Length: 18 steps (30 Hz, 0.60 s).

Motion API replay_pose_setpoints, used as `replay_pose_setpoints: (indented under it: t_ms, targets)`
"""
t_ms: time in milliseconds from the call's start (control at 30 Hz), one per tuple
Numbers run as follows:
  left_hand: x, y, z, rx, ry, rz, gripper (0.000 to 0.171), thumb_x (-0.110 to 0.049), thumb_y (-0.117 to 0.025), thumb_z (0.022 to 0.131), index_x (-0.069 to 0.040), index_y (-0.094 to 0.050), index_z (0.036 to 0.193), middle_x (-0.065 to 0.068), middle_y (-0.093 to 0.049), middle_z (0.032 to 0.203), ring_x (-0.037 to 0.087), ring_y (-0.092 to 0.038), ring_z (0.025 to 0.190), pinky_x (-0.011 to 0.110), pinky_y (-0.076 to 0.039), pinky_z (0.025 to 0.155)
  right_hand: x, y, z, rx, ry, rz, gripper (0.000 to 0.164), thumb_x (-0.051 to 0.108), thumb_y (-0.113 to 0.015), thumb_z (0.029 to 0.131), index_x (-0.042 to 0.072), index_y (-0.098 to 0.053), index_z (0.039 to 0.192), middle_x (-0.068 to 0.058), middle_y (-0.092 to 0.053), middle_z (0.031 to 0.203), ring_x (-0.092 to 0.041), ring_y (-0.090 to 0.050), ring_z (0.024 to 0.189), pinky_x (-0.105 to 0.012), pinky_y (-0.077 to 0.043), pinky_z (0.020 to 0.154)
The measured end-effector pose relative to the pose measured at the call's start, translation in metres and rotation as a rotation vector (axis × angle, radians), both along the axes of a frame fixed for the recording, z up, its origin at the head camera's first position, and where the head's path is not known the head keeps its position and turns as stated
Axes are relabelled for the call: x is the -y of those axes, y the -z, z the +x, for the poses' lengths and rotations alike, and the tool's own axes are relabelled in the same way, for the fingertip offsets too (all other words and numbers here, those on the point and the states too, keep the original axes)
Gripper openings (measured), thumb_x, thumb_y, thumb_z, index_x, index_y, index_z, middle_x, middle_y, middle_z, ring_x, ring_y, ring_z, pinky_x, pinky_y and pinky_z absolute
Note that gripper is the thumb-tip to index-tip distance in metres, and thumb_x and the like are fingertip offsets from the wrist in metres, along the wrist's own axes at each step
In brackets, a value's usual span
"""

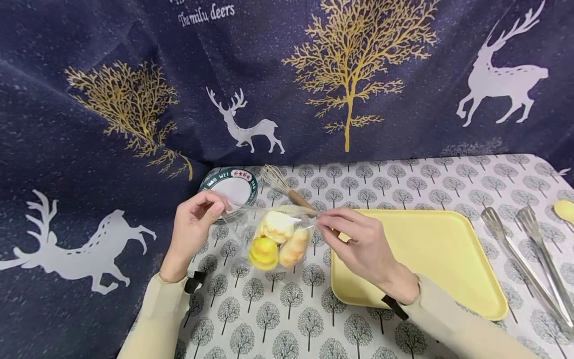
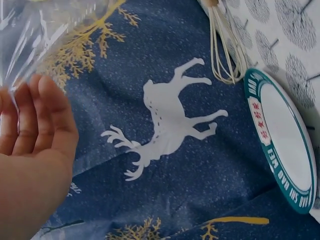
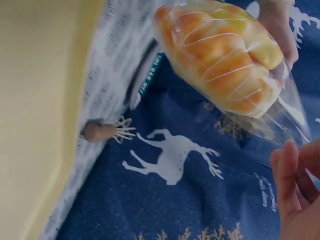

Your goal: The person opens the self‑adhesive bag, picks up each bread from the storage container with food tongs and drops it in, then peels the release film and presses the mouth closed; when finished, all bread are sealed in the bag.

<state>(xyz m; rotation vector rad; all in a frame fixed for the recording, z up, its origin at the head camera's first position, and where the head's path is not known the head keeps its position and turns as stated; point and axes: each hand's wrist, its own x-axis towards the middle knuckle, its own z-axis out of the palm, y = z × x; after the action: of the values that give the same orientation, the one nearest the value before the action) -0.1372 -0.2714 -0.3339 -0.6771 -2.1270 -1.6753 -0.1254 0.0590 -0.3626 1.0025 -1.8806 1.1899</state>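
Observation:
A clear plastic bag (image 1: 244,234) hangs between my two hands over the table. My left hand (image 1: 194,224) pinches its upper left corner, and my right hand (image 1: 358,242) pinches the upper right corner. Inside lie several bread pieces: a bright yellow bun (image 1: 263,253), a pale cream piece (image 1: 279,225) and a golden-brown striped roll (image 1: 293,248). In the right wrist view the striped roll (image 3: 215,60) shows large through the plastic, above the right fingertips. The left wrist view shows my left hand (image 2: 37,135) with curled fingers at the bag's edge.
A yellow tray (image 1: 430,259) lies to the right, partly under my right forearm. Behind the bag are a whisk (image 1: 287,187) and a green-rimmed plate (image 1: 233,184). Two metal utensils (image 1: 520,264) and a yellow spoon-like item (image 1: 564,210) lie at the far right.

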Motion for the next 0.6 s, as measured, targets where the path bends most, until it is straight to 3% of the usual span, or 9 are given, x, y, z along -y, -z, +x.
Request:
replay_pose_setpoints:
  t_ms: [133,333,533,600]
  targets:
    - [-0.005,0.002,0.005,-0.078,0.014,0.101,0.010,0.010,-0.056,0.094,0.016,-0.060,0.088,0.000,-0.071,0.090,0.012,-0.066,0.080,0.021,-0.056,0.072,0.001,-0.007,-0.006,-0.023,0.002,-0.036,0.011,-0.003,-0.071,0.080,0.002,-0.077,0.088,-0.014,-0.076,0.088,-0.021,-0.072,0.073,-0.011,-0.057,0.074]
    - [-0.017,0.006,0.009,-0.148,-0.005,0.210,0.009,0.018,-0.053,0.091,0.015,-0.060,0.086,0.003,-0.070,0.086,0.013,-0.067,0.076,0.023,-0.058,0.071,0.000,-0.013,-0.011,0.039,-0.020,-0.063,0.014,-0.007,-0.069,0.079,0.002,-0.076,0.086,-0.012,-0.076,0.086,-0.014,-0.069,0.069,-0.011,-0.055,0.065]
    - [-0.025,0.014,0.011,-0.203,-0.077,0.242,0.008,0.017,-0.052,0.092,0.016,-0.057,0.085,0.000,-0.069,0.084,0.010,-0.068,0.078,0.020,-0.058,0.074,0.002,-0.017,-0.015,0.095,-0.033,-0.047,0.015,-0.005,-0.069,0.080,0.005,-0.077,0.088,-0.007,-0.077,0.086,-0.009,-0.069,0.069,-0.010,-0.054,0.062]
    - [-0.026,0.018,0.011,-0.190,-0.083,0.256,0.010,0.015,-0.050,0.093,0.015,-0.056,0.086,-0.001,-0.069,0.085,0.010,-0.068,0.080,0.019,-0.057,0.077,0.003,-0.017,-0.017,0.109,-0.058,-0.015,0.015,-0.005,-0.069,0.080,0.006,-0.077,0.088,-0.007,-0.077,0.086,-0.009,-0.069,0.069,-0.011,-0.055,0.064]
